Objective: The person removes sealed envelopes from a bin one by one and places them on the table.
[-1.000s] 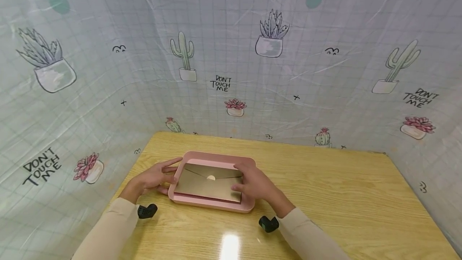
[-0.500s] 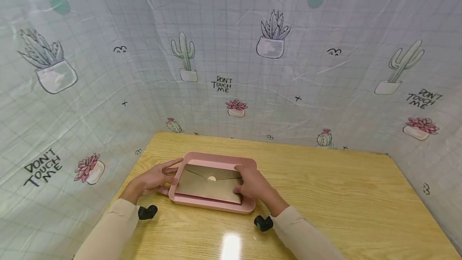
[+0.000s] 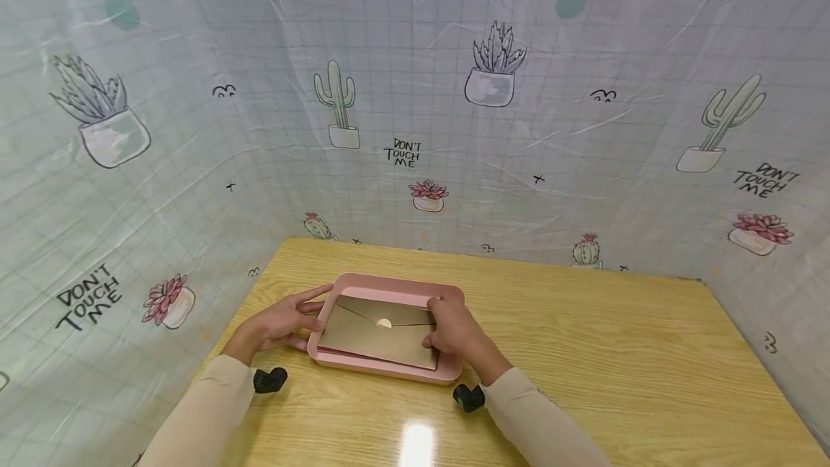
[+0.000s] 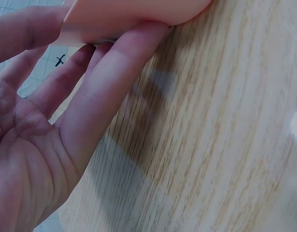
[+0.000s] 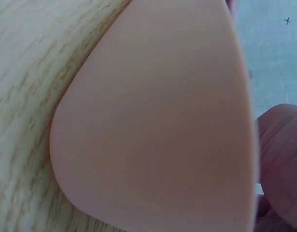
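A shallow pink tray (image 3: 403,282) sits on the table with a gold envelope (image 3: 372,341) lying flap side up inside it. A pale round seal marks the envelope's flap, and a thin dark red edge shows beneath its near side. My left hand (image 3: 280,321) holds the tray's left end, one digit over the rim; in the left wrist view other fingers reach the underside of the tray (image 4: 124,19). Reaching over the tray's right end, my right hand (image 3: 459,328) pinches the envelope's right edge. In the right wrist view the tray wall (image 5: 153,125) hides most of that hand.
The wooden table (image 3: 583,352) extends to the right of the tray. A curtain (image 3: 519,143) printed with potted plants hangs behind and along both sides. Black wrist devices sit below each hand.
My right hand's thumb and fingers have drawn closer together on the envelope's right edge. The envelope's near side has shifted slightly at an angle. My left hand stays on the tray.
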The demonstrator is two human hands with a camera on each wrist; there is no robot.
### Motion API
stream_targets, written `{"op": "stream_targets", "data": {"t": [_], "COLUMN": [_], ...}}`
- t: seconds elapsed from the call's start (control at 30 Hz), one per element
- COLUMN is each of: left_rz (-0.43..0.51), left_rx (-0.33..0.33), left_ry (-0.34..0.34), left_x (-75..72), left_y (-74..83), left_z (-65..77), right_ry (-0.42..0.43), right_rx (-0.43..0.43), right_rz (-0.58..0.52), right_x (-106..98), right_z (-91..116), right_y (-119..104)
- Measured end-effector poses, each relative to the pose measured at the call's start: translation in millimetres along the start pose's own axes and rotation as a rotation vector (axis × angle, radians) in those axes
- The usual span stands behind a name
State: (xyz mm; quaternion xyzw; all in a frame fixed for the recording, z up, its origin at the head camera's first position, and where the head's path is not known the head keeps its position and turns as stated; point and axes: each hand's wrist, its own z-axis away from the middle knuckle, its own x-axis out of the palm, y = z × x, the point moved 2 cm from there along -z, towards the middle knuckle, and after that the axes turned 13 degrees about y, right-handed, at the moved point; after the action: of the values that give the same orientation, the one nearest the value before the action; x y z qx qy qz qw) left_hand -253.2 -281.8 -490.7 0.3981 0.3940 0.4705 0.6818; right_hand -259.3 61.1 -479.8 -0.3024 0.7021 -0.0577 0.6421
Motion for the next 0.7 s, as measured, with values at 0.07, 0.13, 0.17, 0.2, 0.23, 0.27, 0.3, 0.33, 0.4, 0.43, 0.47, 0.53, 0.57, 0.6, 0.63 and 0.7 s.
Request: {"op": "stream_targets", "data": {"t": [0.07, 0.13, 0.17, 0.2, 0.23, 0.27, 0.3, 0.33, 0.4, 0.43, 0.47, 0.53, 0.57, 0.6, 0.63, 0.7], "left_rz": [0.000, -0.005, -0.009, -0.006, -0.007, -0.008, -0.008, -0.011, -0.014, -0.014, -0.014, -0.013, -0.010, -0.007, -0.008, -0.012], "left_rx": [-0.003, -0.001, 0.002, -0.005, -0.007, -0.008, -0.009, -0.006, -0.006, -0.008, -0.008, -0.005, -0.008, -0.009, -0.005, 0.004], "left_ry": [0.008, 0.014, 0.017, 0.024, 0.028, 0.030, 0.030, 0.026, 0.023, 0.023, 0.023, 0.022, 0.027, 0.030, 0.025, 0.014], "left_x": [0.5, 0.8, 0.9, 0.9, 1.1, 1.5, 1.9, 2.5, 3.3, 3.6, 3.7, 3.5, 3.1, 3.0, 2.6, 2.0], "left_y": [0.4, 0.9, 1.2, 1.4, 1.5, 1.6, 1.8, 1.9, 1.4, 1.3, 1.2, 1.2, 1.3, 1.5, 1.9, 3.2], "left_z": [-0.3, -0.2, -0.1, 0.1, -0.2, -0.4, -0.4, -0.6, -0.9, -1.0, -0.9, -0.5, -0.2, -0.1, 0.2, 0.8], "right_ry": [0.000, 0.003, 0.008, 0.015, 0.025, 0.038, 0.057, 0.081, 0.133, 0.156, 0.173, 0.184, 0.178, 0.168, 0.157, 0.154], "right_rx": [0.000, 0.008, 0.012, 0.016, 0.023, 0.038, 0.056, 0.077, 0.129, 0.157, 0.181, 0.202, 0.202, 0.196, 0.194, 0.201], "right_rz": [-0.003, -0.003, -0.003, -0.003, -0.003, -0.009, -0.015, -0.026, -0.061, -0.082, -0.104, -0.130, -0.132, -0.130, -0.129, -0.122], "right_x": [0.1, 0.4, 0.2, -0.1, -0.5, -1.0, -1.5, -2.3, -4.2, -5.2, -6.0, -7.6, -8.3, -8.5, -8.7, -8.5], "right_z": [-0.6, -0.9, -1.0, -0.9, -0.7, -0.5, -0.2, 0.0, 0.3, 0.5, 0.6, 0.6, 0.5, 0.8, 1.1, 1.4], "right_y": [0.2, 0.4, 0.4, 0.4, 0.3, -0.1, -0.3, -0.8, -2.2, -3.1, -4.0, -6.0, -6.7, -7.4, -8.1, -8.5]}}
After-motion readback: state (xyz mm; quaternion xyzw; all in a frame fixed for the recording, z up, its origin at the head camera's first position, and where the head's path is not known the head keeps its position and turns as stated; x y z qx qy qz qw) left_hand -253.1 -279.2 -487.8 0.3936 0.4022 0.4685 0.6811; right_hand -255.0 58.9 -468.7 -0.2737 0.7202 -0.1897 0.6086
